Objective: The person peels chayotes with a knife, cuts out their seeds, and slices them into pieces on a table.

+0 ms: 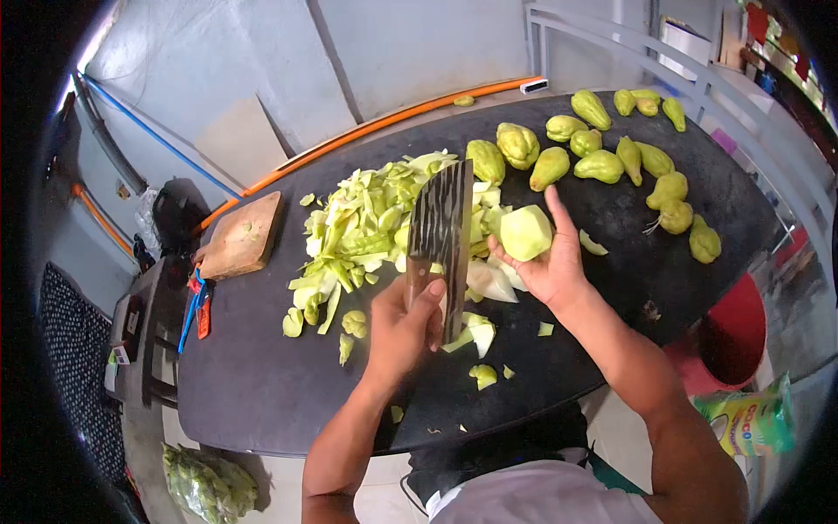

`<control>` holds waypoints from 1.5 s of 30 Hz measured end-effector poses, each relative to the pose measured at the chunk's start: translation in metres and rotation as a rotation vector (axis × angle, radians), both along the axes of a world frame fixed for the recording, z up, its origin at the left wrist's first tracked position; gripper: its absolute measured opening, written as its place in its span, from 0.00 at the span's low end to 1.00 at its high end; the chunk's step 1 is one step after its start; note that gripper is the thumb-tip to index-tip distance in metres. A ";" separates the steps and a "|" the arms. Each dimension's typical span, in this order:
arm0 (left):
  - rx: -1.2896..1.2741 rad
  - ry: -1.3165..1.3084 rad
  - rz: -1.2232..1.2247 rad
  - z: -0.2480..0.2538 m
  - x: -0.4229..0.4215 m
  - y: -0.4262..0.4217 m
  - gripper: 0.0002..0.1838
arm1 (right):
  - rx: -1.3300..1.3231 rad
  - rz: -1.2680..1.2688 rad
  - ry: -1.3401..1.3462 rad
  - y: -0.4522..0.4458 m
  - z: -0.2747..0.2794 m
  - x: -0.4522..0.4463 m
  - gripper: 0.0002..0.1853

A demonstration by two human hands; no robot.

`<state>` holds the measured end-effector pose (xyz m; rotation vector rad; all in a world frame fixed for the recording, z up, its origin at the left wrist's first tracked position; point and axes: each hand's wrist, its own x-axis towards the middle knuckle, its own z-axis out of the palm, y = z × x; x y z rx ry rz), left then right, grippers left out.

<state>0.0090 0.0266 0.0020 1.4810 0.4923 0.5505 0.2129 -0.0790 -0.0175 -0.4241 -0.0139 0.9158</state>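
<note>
A person in a light top sits or stands at a dark worktop (262, 375), with a plastic bag of greenery (208, 485) on the floor to one side and a green printed packet (752, 419) on the other, near a red bucket (731, 336). Cut scraps (484, 376) dot the worktop's near side. The left hand (404, 325) grips a broad-bladed knife (442, 231), its fingers clamped on the wooden handle and the blade upright, streaked along its face. The right hand (563, 271), palm up, holds a peeled pale-green chayote (525, 233); its fingers are spread around the piece and closed against its sides, one digit pointing away from the wearer. The chayote is above the worktop, just beside the blade but apart from it. Behind the knife spreads a heap of peelings and slices (362, 214), while a wooden board (242, 236) lies near the left edge. Unpeeled chayotes (599, 166) are scattered across the worktop's far right, some touching. Beyond, an orange pipe (349, 122) runs along the foot of a pale wall (419, 52). At the dim, distorted right rim, shelving or furniture appears, though its details are hard to tell.
</note>
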 end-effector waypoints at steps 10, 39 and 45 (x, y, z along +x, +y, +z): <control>0.054 0.005 -0.012 0.000 0.002 -0.005 0.16 | 0.166 0.175 0.030 0.003 -0.015 -0.001 0.25; -0.306 0.002 -0.172 0.017 -0.013 -0.024 0.16 | 0.124 -0.072 -0.662 0.002 -0.003 -0.020 0.22; -0.082 -0.003 -0.096 0.022 -0.018 -0.020 0.15 | 0.094 0.243 -0.712 -0.008 0.012 -0.017 0.29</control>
